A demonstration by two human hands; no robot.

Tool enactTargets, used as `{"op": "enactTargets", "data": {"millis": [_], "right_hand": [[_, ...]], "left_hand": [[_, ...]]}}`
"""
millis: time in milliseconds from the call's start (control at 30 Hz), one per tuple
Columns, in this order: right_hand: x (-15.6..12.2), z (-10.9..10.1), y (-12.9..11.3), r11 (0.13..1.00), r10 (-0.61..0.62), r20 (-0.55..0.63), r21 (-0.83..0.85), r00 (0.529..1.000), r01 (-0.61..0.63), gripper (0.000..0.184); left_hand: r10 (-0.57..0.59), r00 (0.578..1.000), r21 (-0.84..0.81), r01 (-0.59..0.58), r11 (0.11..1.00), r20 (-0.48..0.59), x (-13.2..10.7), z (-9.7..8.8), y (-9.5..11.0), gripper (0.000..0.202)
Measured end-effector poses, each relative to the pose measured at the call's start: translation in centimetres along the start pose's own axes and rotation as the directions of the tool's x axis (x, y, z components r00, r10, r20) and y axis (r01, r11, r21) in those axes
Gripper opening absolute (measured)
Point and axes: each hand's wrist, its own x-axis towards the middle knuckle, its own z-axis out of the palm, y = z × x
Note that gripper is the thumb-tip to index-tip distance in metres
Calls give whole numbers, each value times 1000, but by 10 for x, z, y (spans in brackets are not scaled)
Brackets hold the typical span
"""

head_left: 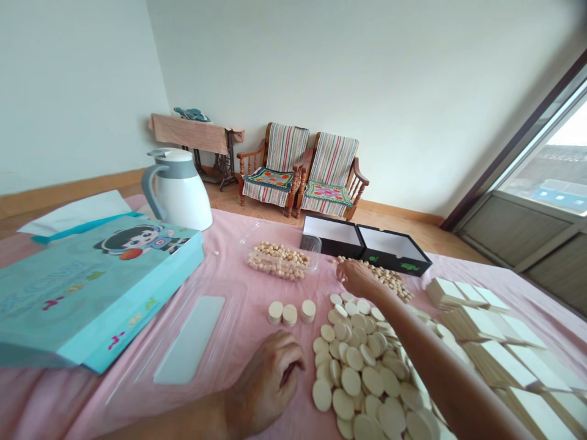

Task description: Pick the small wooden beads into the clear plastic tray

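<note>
My left hand (270, 382) rests on the pink cloth, its fingers curled into a loose fist with nothing seen in them. Just beyond it stand three short stacks of round wooden discs (290, 315). My right hand (355, 276) reaches to the near left end of a loose pile of small wooden beads (394, 282), fingers closed together and pointing down; what they hold is hidden. Left of that hand, a clear plastic container (244, 244) holds many more beads (277, 260). Under my right forearm spreads a big heap of loose wooden discs (353, 360).
Two black boxes (394, 247) with white insides stand behind the beads. Stacked square wooden pieces (495, 336) fill the right side. A clear lid (220, 324), a blue box (105, 275) and a white jug (186, 192) are at left. Two chairs (298, 165) stand beyond.
</note>
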Motion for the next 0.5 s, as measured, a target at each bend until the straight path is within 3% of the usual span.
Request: {"op": "enactTargets", "data": {"millis": [200,300,400,500], "right_hand": [[-2,9,1,1000,22,-54,-2,998,-22,24],[4,-1,-6,994,90,-248,90,965,-70,22],[13,-17,-24,959,124,-434,284,892,5,16],[26,-30,-50,914,76,-442,390,894,115,16]], "left_hand": [[12,1000,19,-12,1000,-15,0,0,1,26],[13,1000,21,-13,1000,-16,0,0,2,26],[7,1000,15,-7,1000,-8,1,-1,4,25],[1,1000,12,-1,1000,0,1,-3,5,24]]}}
